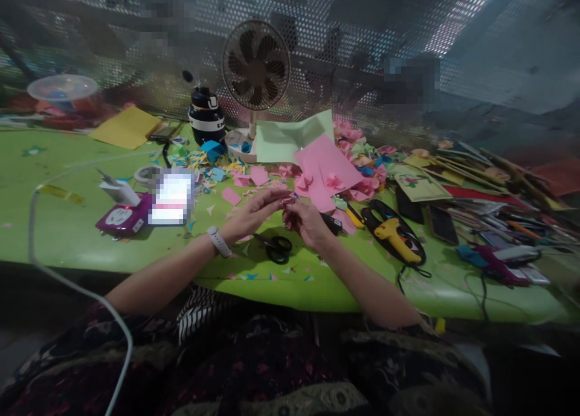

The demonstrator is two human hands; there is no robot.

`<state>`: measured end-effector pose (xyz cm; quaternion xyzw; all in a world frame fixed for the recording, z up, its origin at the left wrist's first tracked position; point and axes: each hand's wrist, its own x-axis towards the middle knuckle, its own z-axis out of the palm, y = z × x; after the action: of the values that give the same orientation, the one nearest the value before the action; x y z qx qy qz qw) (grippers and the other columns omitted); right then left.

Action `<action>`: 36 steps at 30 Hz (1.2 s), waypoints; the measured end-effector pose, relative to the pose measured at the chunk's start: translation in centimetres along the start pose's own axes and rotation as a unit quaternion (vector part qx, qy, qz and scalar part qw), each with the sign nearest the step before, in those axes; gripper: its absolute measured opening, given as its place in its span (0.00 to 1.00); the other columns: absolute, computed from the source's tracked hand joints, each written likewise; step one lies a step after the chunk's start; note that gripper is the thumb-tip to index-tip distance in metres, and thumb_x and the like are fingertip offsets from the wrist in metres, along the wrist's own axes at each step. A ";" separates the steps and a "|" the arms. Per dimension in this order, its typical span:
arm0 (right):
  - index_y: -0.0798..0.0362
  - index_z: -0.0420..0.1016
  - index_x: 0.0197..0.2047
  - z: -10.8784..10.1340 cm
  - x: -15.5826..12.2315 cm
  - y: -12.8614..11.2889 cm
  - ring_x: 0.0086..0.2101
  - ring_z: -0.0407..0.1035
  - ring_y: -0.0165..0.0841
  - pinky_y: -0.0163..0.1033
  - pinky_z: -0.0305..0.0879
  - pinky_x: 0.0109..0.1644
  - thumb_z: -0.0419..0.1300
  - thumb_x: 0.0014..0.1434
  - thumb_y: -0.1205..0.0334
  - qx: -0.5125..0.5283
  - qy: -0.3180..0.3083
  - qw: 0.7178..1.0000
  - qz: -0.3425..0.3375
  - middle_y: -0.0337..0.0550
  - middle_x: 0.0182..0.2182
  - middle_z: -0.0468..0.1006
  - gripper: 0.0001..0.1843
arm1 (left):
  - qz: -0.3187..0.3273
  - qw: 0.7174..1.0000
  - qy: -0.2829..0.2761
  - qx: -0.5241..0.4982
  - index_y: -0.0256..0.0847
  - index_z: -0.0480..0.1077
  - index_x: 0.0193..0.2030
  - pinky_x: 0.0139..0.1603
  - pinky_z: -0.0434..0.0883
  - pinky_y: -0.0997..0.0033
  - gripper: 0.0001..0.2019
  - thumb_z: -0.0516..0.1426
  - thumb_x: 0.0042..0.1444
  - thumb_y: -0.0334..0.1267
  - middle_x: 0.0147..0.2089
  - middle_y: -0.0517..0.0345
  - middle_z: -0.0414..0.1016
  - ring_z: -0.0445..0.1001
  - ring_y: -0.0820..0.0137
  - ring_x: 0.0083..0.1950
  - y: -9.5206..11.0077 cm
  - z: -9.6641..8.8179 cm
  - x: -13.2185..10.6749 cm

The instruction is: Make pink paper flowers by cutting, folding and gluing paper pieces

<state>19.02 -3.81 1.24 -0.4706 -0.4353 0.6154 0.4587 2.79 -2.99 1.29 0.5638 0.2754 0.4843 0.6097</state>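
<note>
- Scissors (278,250) with black handles lie on the green tabletop (299,290), between the forearms, just below the hands.
- Left hand (254,214): fingers stretched toward the other hand's tips; how far its grip is closed, and on what, I cannot tell.
- Right hand (311,223): fingers curled inward; anything pinched in that grip is too small to make out.
- Pink sheet (335,165) lies just beyond the hands, overlapping a pale green sheet (278,141).
- Yellow glue gun (399,241) lies near the right forearm.
</note>
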 end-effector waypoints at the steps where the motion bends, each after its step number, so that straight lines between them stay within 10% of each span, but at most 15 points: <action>1: 0.52 0.71 0.31 0.0 0.0 0.1 0.17 0.61 0.24 0.30 0.59 0.21 0.66 0.46 0.54 -0.018 -0.006 1.000 -0.014 0.32 0.18 0.72 0.13 | -0.014 1.000 0.004 -0.009 0.42 0.78 0.50 0.62 0.69 0.69 0.12 0.62 0.60 0.30 0.55 0.53 0.79 0.75 0.67 0.57 0.0 -0.1 0.1; 7: 0.51 0.69 0.31 0.0 -0.4 0.3 0.18 0.64 0.24 0.31 0.64 0.24 0.67 0.51 0.49 -0.140 -0.047 0.985 -0.087 0.33 0.19 0.73 0.16 | -0.076 0.996 0.049 0.004 0.38 0.73 0.30 0.44 0.72 0.76 0.11 0.61 0.62 0.39 0.30 0.62 0.73 0.73 0.75 0.35 -0.7 -1.0 0.8; 25: 0.51 0.72 0.37 -1.6 0.7 0.3 0.22 0.70 0.28 0.36 0.70 0.27 0.65 0.59 0.48 -0.218 -0.100 0.957 -0.166 0.36 0.24 0.77 0.15 | -0.172 0.984 0.035 0.008 0.37 0.80 0.33 0.40 0.72 0.74 0.15 0.74 0.43 0.44 0.38 0.54 0.82 0.77 0.73 0.38 0.2 -3.9 1.6; 36: 0.53 0.75 0.35 -6.3 1.9 -5.8 0.20 0.67 0.24 0.30 0.64 0.24 0.67 0.55 0.53 -0.172 0.105 0.958 -0.203 0.35 0.22 0.76 0.12 | -0.106 0.973 0.163 0.127 0.36 0.75 0.43 0.32 0.70 0.74 0.09 0.65 0.56 0.31 0.33 0.55 0.80 0.79 0.73 0.32 1.5 -5.8 2.4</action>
<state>25.81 -0.11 5.41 -0.5059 -0.5701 0.3722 0.5297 -1.85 1.48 1.96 0.5177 0.4886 0.4638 0.5274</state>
